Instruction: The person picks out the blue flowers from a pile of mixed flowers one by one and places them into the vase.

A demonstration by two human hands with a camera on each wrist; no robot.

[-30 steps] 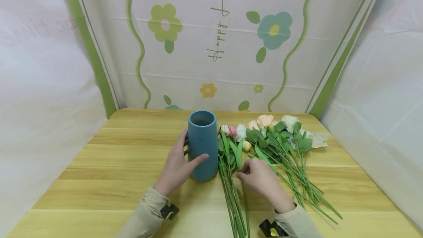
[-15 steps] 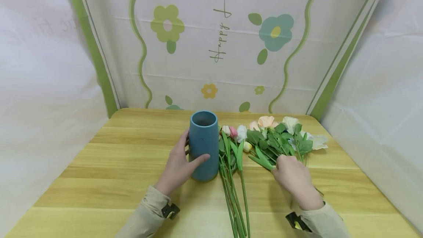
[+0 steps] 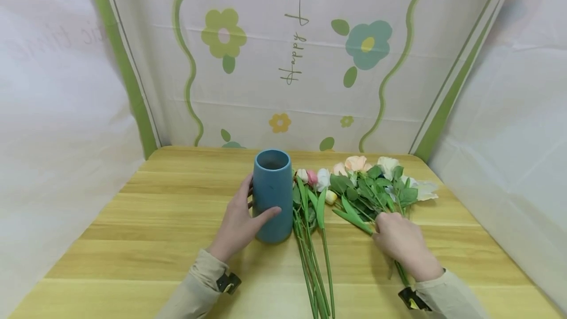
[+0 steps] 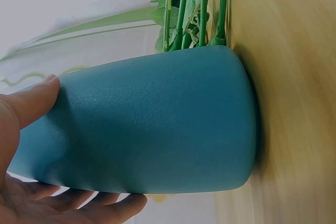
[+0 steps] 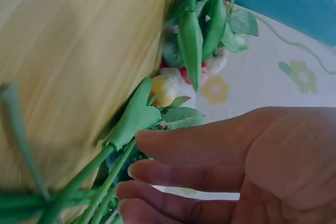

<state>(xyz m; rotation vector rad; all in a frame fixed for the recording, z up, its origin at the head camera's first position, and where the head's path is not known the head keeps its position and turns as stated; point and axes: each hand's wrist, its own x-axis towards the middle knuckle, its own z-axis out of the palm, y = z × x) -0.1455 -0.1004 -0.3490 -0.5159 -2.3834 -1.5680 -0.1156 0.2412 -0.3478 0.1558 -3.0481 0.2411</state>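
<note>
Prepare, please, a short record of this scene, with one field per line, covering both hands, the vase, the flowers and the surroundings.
left hand: left hand holds the blue vase
right hand: right hand is at the stems of the outer bunch; contact unclear
vase: upright, no flowers standing in it
inner bunch: inner bunch lies just right of the vase
outer bunch: farther right, with peach and white blooms
surface: wooden table
background: printed cloth

From the near side, the head view looks forward and down over the yellow wooden table (image 3: pixel 150 220); wrist views, close and tipped sideways, share the tall blue cylindrical vase (image 4: pixel 157 124).
</note>
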